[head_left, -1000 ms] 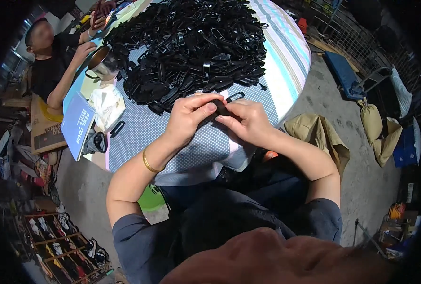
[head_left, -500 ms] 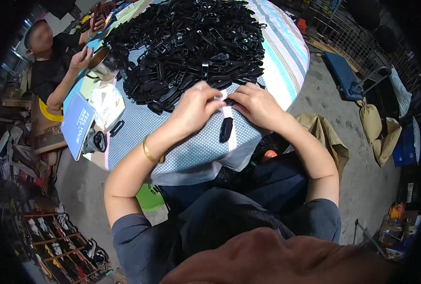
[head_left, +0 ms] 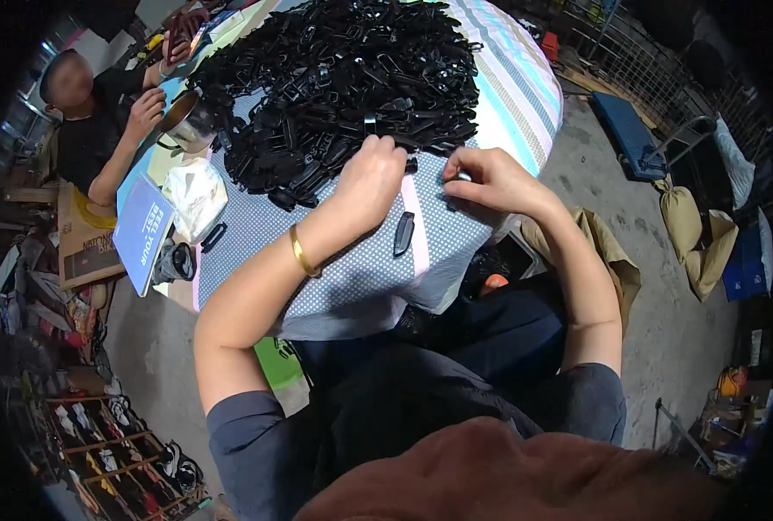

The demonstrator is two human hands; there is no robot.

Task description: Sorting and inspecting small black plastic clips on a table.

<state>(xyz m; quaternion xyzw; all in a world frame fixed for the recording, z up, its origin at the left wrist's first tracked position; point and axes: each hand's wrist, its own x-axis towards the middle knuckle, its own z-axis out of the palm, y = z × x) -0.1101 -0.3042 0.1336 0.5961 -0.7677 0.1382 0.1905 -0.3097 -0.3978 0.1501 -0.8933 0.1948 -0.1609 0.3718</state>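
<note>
A large heap of black plastic buckle-like parts (head_left: 334, 82) covers the middle of the table. My left hand (head_left: 371, 181) is closed at the heap's front edge, and a black part (head_left: 411, 165) sticks out beside its fingertips. To the right, my right hand (head_left: 495, 181) has its fingers curled in toward the thumb. Something pale and shiny shows at the thumb; I cannot make out what it is. Between my forearms a single elongated black part (head_left: 404, 234) lies on the patterned tablecloth (head_left: 352, 260).
Left of the heap stand a metal pot (head_left: 188, 122), a crumpled white plastic bag (head_left: 194, 195) and a blue booklet (head_left: 142, 227). Another black part (head_left: 214, 237) lies near the bag. Across the left side sits another person (head_left: 100, 130), hands by the pot. A blue flatbed cart (head_left: 625, 139) stands at right.
My hands have moved apart: the left toward the heap, the right to the right. The single black part on the cloth has shifted slightly left. The other person's hand by the pot has moved a little.
</note>
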